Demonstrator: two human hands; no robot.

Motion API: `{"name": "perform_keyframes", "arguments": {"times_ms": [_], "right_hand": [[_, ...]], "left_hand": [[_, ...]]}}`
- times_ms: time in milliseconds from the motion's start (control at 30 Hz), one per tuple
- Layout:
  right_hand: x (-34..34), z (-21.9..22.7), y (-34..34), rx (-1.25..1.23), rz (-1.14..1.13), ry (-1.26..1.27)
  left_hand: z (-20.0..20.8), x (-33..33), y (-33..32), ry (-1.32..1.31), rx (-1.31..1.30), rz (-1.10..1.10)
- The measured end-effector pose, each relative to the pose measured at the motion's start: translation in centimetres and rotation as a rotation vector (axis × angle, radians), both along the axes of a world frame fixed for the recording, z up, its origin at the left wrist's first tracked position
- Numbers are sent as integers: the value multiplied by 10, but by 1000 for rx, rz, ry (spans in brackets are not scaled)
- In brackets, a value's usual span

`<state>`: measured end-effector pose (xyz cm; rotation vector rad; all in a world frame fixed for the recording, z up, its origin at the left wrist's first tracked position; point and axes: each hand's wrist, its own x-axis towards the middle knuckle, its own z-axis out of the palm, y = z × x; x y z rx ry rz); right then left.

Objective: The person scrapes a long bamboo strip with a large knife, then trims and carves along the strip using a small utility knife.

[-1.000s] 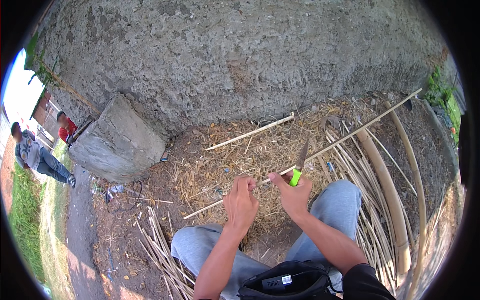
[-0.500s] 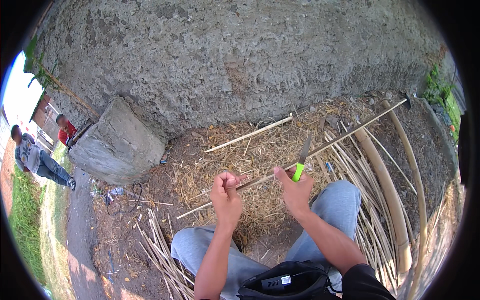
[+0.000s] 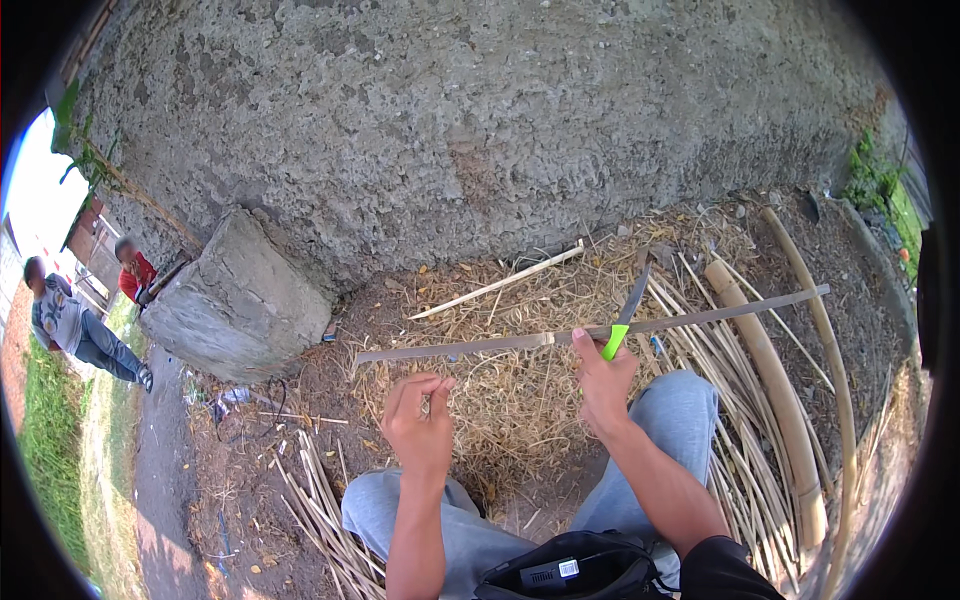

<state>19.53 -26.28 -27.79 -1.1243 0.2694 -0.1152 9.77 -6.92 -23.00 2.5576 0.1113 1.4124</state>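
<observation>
A long bamboo strip (image 3: pixel 465 346) lies across in front of me, its left end above my left hand and its right end over the bamboo pole. My right hand (image 3: pixel 606 388) grips the strip near its middle, together with a knife (image 3: pixel 614 343) with a bright green handle. The dark blade points up and away, crossing the strip. My left hand (image 3: pixel 416 428) is raised just below the left part of the strip, apart from it. Its fingers are loosely bent, with a gap to the thumb and nothing visible in them.
Shavings (image 3: pixel 500 400) cover the ground between my knees. Thin bamboo strips (image 3: pixel 725 430) and a thick bamboo pole (image 3: pixel 770 400) lie right; another bundle (image 3: pixel 325 510) lies left. A rough wall (image 3: pixel 480 120) and concrete block (image 3: pixel 240 295) stand ahead. Two people (image 3: pixel 75 320) are far left.
My left hand has come off the strip, moving left and down. The strip has swung nearly level, its left end rising and right end dropping. My right hand still holds strip and knife.
</observation>
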Motion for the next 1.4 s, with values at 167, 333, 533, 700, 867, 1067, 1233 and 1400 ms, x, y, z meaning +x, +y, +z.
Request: {"name": "perform_keyframes", "arguments": {"times_ms": [167, 333, 533, 700, 867, 1067, 1233, 1400], "right_hand": [[5, 3, -4, 67, -12, 11], [9, 0, -6, 89, 4, 27], [12, -2, -10, 115, -14, 13], [13, -3, -14, 107, -8, 20], [11, -2, -19, 80, 10, 18], [4, 0, -13, 2, 56, -23], [3, 7, -8, -122, 97, -123], [7, 16, -13, -172, 197, -192]], "left_hand": [[75, -28, -32, 692, -268, -393], [136, -49, -77, 592, 45, -985], [174, -66, -106, 155, 141, -1119], [171, -52, -104, 5, 338, -940], [178, -78, -77, 256, 417, -996], [99, -11, -49, 453, -1, -517], [35, 35, -31, 533, 150, -345], [13, 19, -30, 611, 83, -237]]}}
